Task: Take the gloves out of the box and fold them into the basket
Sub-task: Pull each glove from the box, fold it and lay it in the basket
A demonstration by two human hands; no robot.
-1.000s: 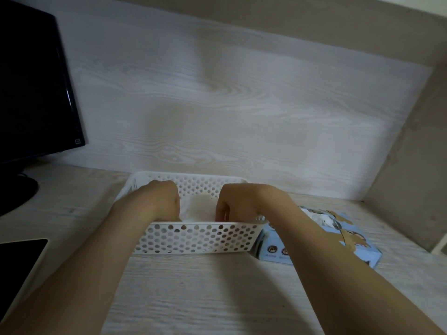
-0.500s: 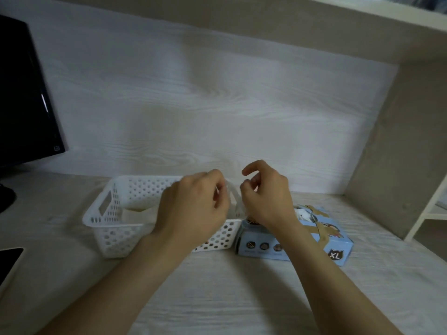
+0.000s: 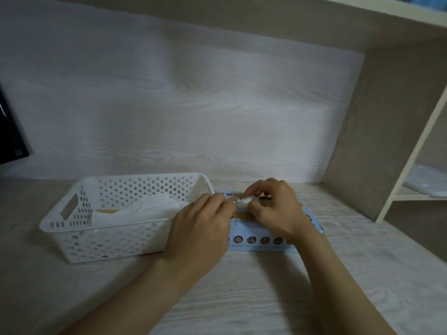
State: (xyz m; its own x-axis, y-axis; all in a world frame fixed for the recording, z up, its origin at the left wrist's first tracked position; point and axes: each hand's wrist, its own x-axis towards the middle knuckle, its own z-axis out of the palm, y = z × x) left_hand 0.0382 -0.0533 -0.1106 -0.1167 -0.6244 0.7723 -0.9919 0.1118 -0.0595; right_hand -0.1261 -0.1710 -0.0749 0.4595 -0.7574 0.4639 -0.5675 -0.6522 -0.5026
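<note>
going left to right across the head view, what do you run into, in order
monitor edge → white perforated basket → left hand → glove pinched by both hands → right hand → side shelf's white upright

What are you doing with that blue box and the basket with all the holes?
A person is getting a white glove out of the blue box. Both hands are at the opening on top of the box: the right hand pinches the glove, and the left hand pinches it from the other side. The white basket sits just left of the box on the desk. Some folded gloves already lie inside it.
</note>
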